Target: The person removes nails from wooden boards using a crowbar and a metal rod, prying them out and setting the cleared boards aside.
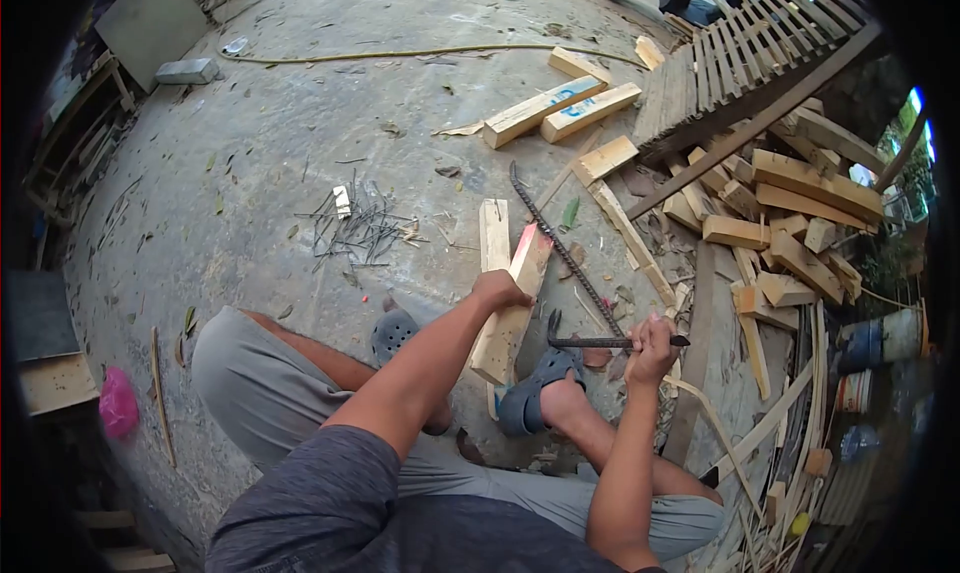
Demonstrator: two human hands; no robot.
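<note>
My left hand [503,291] is closed around a short wooden block [518,318] with a pink-marked end, which lies slanted across another pale wooden block [494,231] on the ground. In front of my body, my right hand [651,349] grips a dark crowbar [595,343]; its hooked end points left, near the first block, and its other end sticks out right of my fist. A long ribbed steel bar [570,248] with a bent far end runs from the ground up to beside my right hand. Both feet wear grey clogs [527,403], close to the wood.
Loose nails [355,223] lie heaped on the concrete ahead. Several wooden blocks [545,111] lie farther off, before a slatted wooden pallet [740,58]. A big pile of offcuts [790,213] stands at the right, with buckets [880,341] behind. A hose [420,53] crosses the ground.
</note>
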